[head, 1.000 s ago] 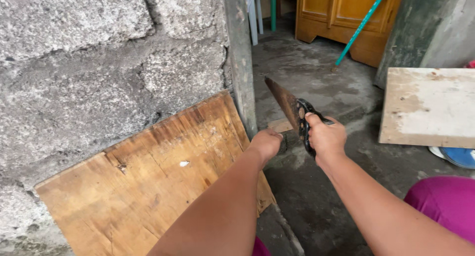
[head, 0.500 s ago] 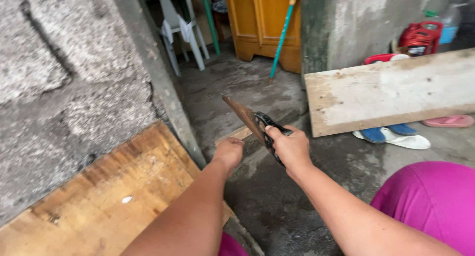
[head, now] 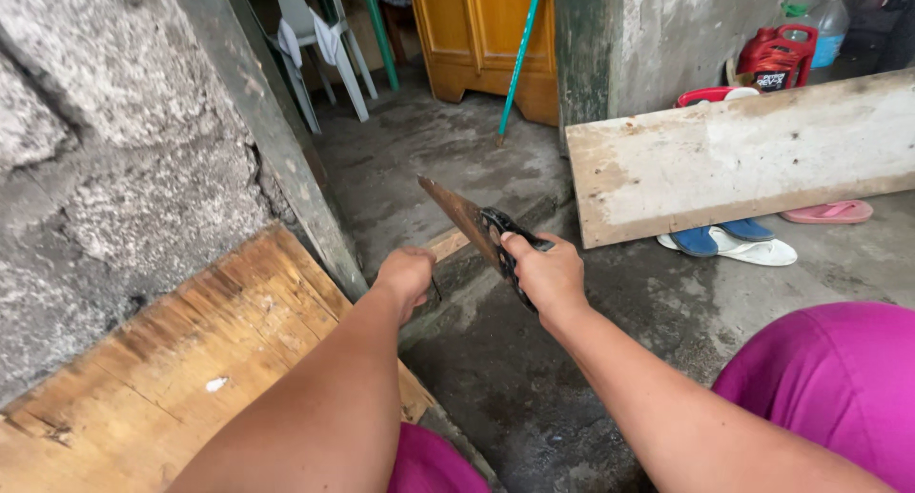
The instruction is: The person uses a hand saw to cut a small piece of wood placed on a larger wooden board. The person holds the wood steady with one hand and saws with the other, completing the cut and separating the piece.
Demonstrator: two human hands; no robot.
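**A:** what's the space like?

**B:** rough grey block wall (head: 114, 150) on the left, damp concrete floor (head: 534, 398), yellow wooden cabinet (head: 486, 35) at the back beside a white plastic chair (head: 319, 50). Plain daylight.

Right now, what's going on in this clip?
A person holds a rusty hand saw with a black handle in the right hand. The left hand grips a narrow strip of wood by the rough concrete block wall. A brown plywood sheet leans against that wall.
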